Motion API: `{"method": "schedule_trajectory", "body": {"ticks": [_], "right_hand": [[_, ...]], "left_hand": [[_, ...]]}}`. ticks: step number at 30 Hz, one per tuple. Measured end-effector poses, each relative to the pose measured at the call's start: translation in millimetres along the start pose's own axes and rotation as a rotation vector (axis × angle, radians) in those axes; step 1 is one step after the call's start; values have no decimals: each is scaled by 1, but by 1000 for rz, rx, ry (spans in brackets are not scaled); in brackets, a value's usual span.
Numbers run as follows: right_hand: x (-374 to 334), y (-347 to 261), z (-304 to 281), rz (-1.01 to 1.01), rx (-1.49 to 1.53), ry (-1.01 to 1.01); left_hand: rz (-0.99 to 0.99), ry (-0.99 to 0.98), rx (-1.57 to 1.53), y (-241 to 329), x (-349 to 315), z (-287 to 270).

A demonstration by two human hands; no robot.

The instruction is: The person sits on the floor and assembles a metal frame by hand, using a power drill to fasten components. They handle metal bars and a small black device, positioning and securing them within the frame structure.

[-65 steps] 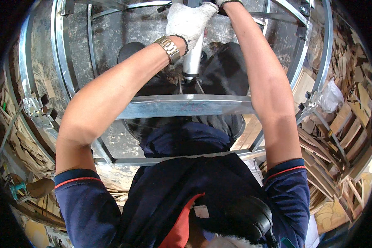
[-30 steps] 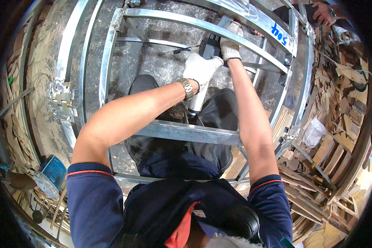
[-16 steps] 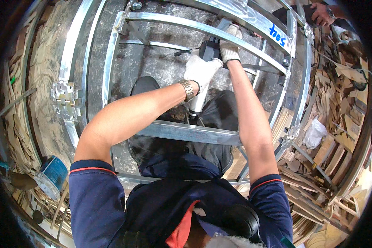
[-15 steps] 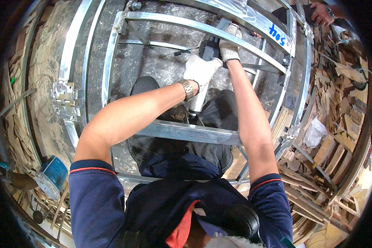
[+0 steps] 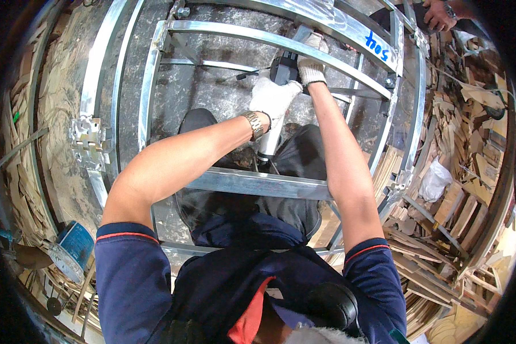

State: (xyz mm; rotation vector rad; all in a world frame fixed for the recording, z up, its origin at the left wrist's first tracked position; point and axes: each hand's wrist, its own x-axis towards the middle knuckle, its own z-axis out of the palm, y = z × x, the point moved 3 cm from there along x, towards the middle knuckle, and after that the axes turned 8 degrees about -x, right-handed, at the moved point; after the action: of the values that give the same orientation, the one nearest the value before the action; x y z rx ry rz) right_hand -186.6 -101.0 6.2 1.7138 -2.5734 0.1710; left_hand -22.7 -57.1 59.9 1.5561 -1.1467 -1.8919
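A power tool with a pale tubular body (image 5: 271,139) and a black head is held low inside a shiny metal frame (image 5: 252,182). My left hand (image 5: 274,98), in a white knitted glove, wraps the tool just below its head. A thin black bar sticks out to the left of the head. Against the head's right side is my gloved right hand (image 5: 311,64), closed on the tool; a frame rail crosses over it and hides part of the fingers. The tool's lower end points back between my knees, and its exact kind cannot be made out.
Frame rails surround both forearms, with a metal bracket (image 5: 90,137) at left. Wood scraps (image 5: 447,132) and a white plastic bag (image 5: 436,180) lie at right. A blue bucket (image 5: 76,243) stands lower left. Another person's hand (image 5: 440,15) shows at the far right.
The whole view has shifted slightly, so the frame sits a little further left in it. Both hands keep their grip on the tool, with hardly any movement against the frame.
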Motion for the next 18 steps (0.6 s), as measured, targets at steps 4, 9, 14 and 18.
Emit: {"method": "schedule_trajectory", "body": {"ticks": [4,9,14,18], "right_hand": [[2,-1,-4,-40,-24,-22],[2,-3,-12,-91,-43,173],[-1,-6,-11,-92,-102,30],[2,-7,-16,-61,-36,-15]], "left_hand": [[147,55,-11,1,1,0],[59,16,1,-1,3,1],[-5,-20,66,-6,6,3],[65,-60,-58,-7,7,3]]}}
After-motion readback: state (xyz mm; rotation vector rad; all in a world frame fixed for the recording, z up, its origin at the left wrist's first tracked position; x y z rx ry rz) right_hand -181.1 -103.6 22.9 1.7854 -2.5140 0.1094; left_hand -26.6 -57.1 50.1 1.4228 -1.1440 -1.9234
